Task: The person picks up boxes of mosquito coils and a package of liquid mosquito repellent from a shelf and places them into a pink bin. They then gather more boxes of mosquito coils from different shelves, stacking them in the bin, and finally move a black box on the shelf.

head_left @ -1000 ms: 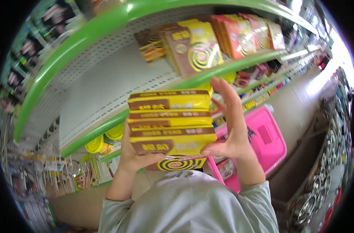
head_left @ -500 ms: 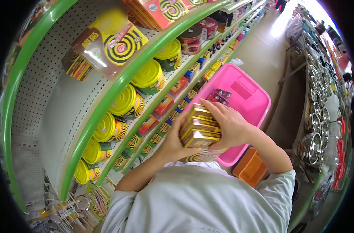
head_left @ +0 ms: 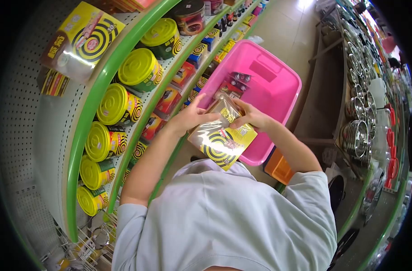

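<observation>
Shop shelving [head_left: 69, 162] with a green front edge curves down the left side of the frame, backed by a panel full of small holes. At the upper left, a yellow and brown packet [head_left: 86, 40] printed with a black coil leans on the top shelf. Just right of it, lower down, a row of tubs [head_left: 111, 105] with yellow lids runs from the lower left towards the upper centre, and red boxes [head_left: 167, 100] sit on the next level.

Near the centre, the left hand [head_left: 187, 121] clasps the upper left edge of a plastic-wrapped packet [head_left: 224, 140], its thumb on top and one finger stretched away; the fingers underneath are hidden. That packet lies tilted between the hands, its coil picture facing up. Its upper right edge is pinched by the right hand [head_left: 252, 118], thumb on the top face.

Behind the packet stands a pink bin [head_left: 273, 79] holding small dark packs [head_left: 234, 86]; whether packet and bin touch, I cannot tell. Below its right corner is an orange basket [head_left: 278, 167]. Shiny metal bowls [head_left: 356, 137] stand stacked along the right, beside red goods [head_left: 390, 167].
</observation>
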`<state>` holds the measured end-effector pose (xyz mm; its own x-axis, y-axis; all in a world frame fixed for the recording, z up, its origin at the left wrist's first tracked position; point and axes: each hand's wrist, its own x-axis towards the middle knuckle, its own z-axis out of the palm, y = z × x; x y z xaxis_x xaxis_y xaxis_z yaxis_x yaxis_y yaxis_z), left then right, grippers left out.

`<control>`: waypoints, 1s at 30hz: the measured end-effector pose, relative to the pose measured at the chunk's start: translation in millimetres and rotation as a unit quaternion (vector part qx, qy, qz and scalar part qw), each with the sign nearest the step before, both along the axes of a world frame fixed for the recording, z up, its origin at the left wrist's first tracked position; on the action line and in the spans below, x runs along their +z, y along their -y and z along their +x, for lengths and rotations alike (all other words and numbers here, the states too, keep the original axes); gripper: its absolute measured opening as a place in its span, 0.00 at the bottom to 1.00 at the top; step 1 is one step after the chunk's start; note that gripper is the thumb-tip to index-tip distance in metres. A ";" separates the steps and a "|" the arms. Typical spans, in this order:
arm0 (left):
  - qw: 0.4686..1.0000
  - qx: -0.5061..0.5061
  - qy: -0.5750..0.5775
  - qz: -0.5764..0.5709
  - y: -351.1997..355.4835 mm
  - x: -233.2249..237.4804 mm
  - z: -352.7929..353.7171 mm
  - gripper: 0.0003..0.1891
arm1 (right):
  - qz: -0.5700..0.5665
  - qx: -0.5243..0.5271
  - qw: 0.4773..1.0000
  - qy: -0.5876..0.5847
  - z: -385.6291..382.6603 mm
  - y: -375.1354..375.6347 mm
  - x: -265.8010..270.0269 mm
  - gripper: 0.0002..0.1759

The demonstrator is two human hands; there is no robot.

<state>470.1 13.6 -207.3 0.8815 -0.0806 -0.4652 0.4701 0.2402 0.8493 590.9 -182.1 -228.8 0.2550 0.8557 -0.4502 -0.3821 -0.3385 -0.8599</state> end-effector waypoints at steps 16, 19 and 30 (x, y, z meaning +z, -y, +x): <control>0.972 0.215 0.004 -0.094 65.8 -40.5 -20.5 0.48 | 0.049 -0.196 0.954 -0.219 -40.9 46.0 -43.8 0.42; 0.972 0.214 -0.026 -0.094 64.0 -55.2 -19.5 0.49 | 0.009 -0.196 0.957 -0.212 -42.2 45.5 -35.5 0.40; 0.963 0.260 -0.013 0.072 36.8 -65.5 -46.4 0.35 | -0.086 -0.298 0.950 0.024 81.6 76.9 -100.7 0.40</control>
<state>423.7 -23.1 -272.7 0.7732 0.4349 -0.4616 0.3401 0.3300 0.8806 672.5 -259.1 -329.5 0.6947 0.4680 -0.5461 -0.5119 -0.2116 -0.8326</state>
